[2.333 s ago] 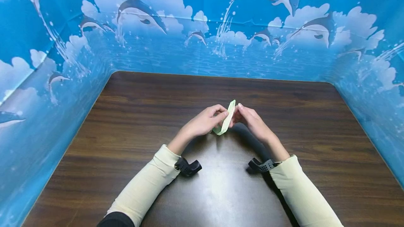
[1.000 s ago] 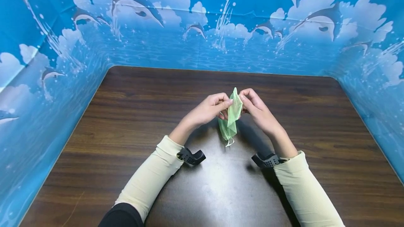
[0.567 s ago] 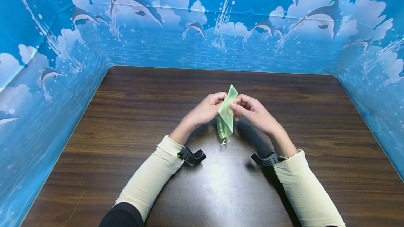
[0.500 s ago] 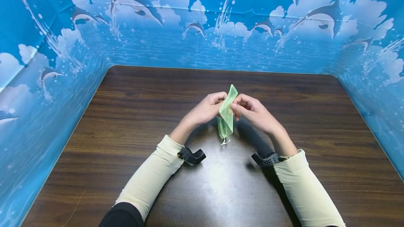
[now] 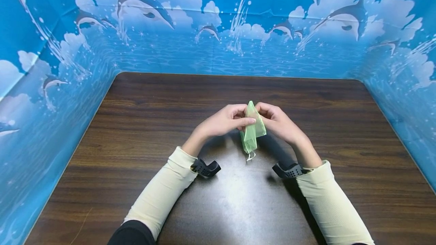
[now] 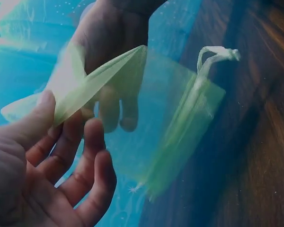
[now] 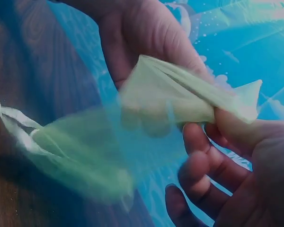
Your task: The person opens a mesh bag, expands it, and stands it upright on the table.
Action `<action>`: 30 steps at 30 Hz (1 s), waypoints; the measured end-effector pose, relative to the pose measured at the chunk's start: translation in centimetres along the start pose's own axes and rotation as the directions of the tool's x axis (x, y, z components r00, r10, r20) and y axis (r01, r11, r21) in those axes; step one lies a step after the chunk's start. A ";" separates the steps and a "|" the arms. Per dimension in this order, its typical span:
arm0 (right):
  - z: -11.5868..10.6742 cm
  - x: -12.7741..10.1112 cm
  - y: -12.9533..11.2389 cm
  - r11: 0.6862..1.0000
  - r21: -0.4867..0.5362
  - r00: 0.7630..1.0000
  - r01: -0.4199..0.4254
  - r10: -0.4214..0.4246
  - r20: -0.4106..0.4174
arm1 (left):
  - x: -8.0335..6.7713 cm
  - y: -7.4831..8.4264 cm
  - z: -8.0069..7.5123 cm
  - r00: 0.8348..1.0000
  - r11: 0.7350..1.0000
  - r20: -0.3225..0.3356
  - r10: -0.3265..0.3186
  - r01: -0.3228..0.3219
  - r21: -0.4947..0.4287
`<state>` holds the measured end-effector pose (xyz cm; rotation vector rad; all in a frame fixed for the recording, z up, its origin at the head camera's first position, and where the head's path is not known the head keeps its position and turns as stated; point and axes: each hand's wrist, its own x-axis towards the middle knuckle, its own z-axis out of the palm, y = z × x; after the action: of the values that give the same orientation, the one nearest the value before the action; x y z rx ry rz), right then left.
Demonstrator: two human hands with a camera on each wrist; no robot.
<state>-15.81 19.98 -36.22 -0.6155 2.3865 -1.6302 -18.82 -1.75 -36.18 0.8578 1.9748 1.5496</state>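
Observation:
A sheer green drawstring pouch (image 5: 253, 132) hangs upright above the middle of the wooden table (image 5: 136, 131), between both hands. My left hand (image 5: 242, 117) pinches its upper left edge with the thumb in front. In the left wrist view that thumb and the fingers (image 6: 61, 127) clamp the folded rim of the pouch (image 6: 175, 118). My right hand (image 5: 267, 114) grips the opposite edge, and in the right wrist view its thumb (image 7: 236, 123) pinches the rim of the pouch (image 7: 85, 156). A pale drawstring (image 5: 250, 157) dangles from the lower end, a little above the table.
Blue dolphin-print walls (image 5: 218, 48) close in the table at the back, left and right. Black wrist mounts (image 5: 204, 168) (image 5: 287, 170) sit at the cuffs of cream sleeves (image 5: 160, 199). Nothing else lies on the wood.
Both hands have sunk slightly and shifted their pinches. The left thumb now lies in front of the pouch, its top edges are pulled a little apart, and it hangs further right.

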 end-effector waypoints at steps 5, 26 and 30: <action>-0.2 0.0 0.1 1.000 0.007 1.000 0.013 -0.013 -0.002 | 0.0 -0.3 -0.3 0.999 1.000 -0.041 0.000 0.001 0.030; -1.6 -0.5 0.0 0.993 -0.087 0.997 -0.078 0.078 -0.006 | -0.8 0.0 -2.5 0.991 0.992 -0.134 -0.030 0.046 0.115; -1.4 -0.4 0.0 0.990 -0.105 0.995 -0.094 0.096 0.012 | -0.9 0.3 -2.5 0.990 0.988 -0.124 -0.068 0.084 0.131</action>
<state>-15.96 21.39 -35.69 -0.5214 2.4609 -1.4650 -19.94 -3.99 -35.26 0.7474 2.1940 1.4673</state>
